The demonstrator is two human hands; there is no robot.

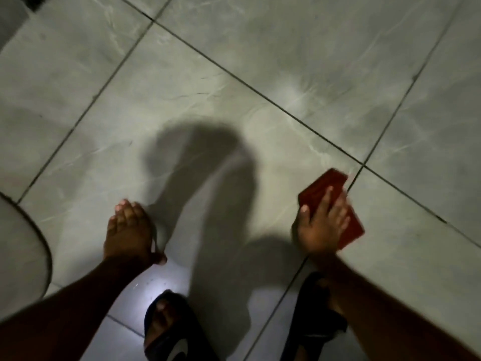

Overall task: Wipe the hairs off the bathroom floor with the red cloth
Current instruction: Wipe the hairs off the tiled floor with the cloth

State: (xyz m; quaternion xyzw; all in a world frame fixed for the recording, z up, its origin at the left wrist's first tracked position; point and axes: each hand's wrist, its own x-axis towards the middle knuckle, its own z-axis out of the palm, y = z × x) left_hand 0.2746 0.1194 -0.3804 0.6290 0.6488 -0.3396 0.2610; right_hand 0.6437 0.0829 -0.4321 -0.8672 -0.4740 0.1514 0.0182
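Note:
My right hand (321, 225) lies flat on the folded red cloth (325, 185), pressing it on the grey marbled tile floor (234, 74) at the right, close to a grout joint. The cloth sticks out past my fingertips and to the right of my palm. My left hand (130, 230) rests palm down on the floor at the left, fingers together and thumb out, holding nothing. A few thin dark hairs (192, 95) lie on the tile further ahead; the picture is dim and blurred.
My two feet in dark slide sandals (169, 329) (315, 316) stand at the bottom. A rounded white fixture (23, 246) bulges in at the left edge. A dark drain or object (36, 1) sits in the top left corner. My shadow falls between my hands.

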